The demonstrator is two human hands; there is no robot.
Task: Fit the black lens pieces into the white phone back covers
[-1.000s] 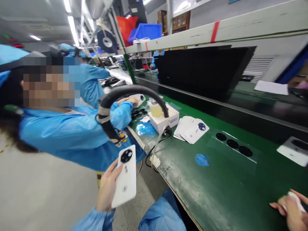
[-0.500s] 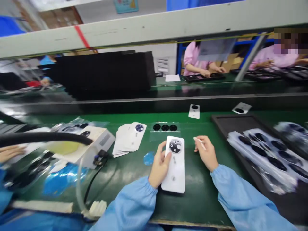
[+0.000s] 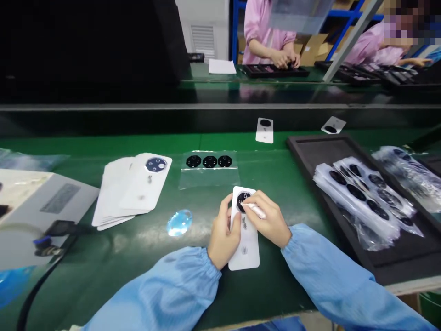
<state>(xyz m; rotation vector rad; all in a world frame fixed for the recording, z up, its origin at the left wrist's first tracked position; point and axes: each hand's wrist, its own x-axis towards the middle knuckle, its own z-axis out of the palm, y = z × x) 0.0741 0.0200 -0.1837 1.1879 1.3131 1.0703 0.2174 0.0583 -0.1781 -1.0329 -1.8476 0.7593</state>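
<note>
My left hand grips a white phone back cover by its left edge and keeps it tilted up above the green bench. Near the cover's top sits a dark round camera piece, partly hidden by fingers. Pinched in my right hand is a small white pen-like stick, its tip at the camera piece. To the left lies a fanned stack of white phone back covers. A clear sheet carrying three black round pieces and a round blue film lie close by.
On the right, a dark foam tray bears plastic-wrapped strips of black discs. Two white cards with black ovals lie at the back. A white box with a cable stands left. People in pink work across the bench.
My right hand has moved left with the white stick, bringing its tip onto the cover's camera piece. My left hand still holds the cover. The view has tipped down and shifted right.
</note>
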